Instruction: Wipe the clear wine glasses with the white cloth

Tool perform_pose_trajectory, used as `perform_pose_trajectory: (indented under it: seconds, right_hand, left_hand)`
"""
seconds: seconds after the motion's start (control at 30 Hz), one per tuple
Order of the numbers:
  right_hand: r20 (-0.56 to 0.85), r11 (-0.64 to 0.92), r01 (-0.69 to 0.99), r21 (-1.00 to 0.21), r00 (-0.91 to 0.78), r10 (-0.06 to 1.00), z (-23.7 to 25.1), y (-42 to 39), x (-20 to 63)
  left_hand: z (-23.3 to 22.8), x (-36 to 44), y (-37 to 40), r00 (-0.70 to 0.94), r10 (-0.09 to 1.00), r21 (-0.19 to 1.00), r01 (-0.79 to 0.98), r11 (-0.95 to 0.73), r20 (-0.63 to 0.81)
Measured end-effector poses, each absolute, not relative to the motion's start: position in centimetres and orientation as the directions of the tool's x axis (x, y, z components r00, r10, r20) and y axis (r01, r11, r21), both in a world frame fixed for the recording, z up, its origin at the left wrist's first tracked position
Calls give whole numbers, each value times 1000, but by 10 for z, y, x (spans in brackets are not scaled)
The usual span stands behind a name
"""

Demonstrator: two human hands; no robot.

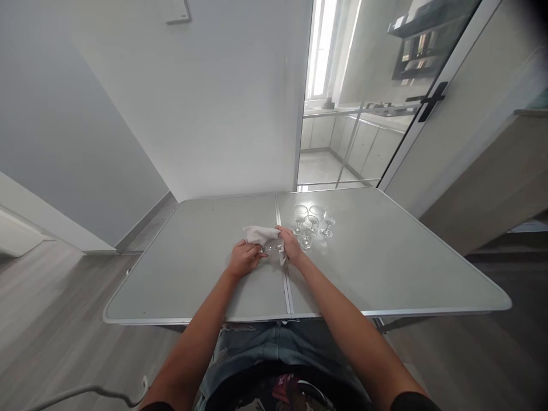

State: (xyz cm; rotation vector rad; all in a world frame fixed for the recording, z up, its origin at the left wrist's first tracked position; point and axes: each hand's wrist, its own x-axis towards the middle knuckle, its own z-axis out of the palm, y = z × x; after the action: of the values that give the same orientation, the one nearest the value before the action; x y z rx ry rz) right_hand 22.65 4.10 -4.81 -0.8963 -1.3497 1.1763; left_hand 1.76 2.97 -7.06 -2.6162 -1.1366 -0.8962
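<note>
Over the middle of the table, my left hand (pixel 245 258) is closed on the stem end of a clear stemmed glass (pixel 273 248), which lies on its side between my hands. My right hand (pixel 290 245) grips a white cloth (pixel 260 234) at the bowl end of that glass. The cloth stretches across behind the glass toward my left hand, and a corner of it hangs down by my right wrist. Just beyond my right hand, several more clear stemmed glasses (pixel 314 216) stand upright, close together.
The grey folding table (pixel 377 262) has a metal rim and a seam (pixel 287 291) down its middle. A white wall (pixel 222 114) rises behind it. To the right is a glazed door (pixel 363 131) with a black handle (pixel 433 101). A cable (pixel 98 390) crosses the floor at lower left.
</note>
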Motion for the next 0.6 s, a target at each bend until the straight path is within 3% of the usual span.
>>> perform_pose_trajectory:
  seconds: [0.1,0.17,0.23,0.3,0.4,0.5,0.6]
  right_hand:
    - [45,-26,-488,-872,-132,990,-50,40,221]
    - [-22,-114,-606,-788,-157,987,-52,36,215]
    - [-13,-83,-624,-777,-116,993,-55,31,207]
    - [86,51,-531,-846,-41,995,-58,26,201]
    - [344,322,-211,-923,-72,936,-59,20,196]
    - [519,538,93,-838,-172,838,-57,18,196]
    - [608,670,349,-655,-282,742,-54,19,199]
  left_hand:
    - [-71,21,30,420,662,215,720,-659,621]
    - [-70,23,30,307,709,327,725,-606,634]
    - [-69,26,31,187,762,437,724,-534,620]
    - [-69,27,32,95,805,524,713,-466,586]
    - [-69,26,35,23,838,590,699,-403,545]
    - [-73,24,37,11,841,576,724,-380,540]
    - [-79,23,39,56,824,479,791,-381,564]
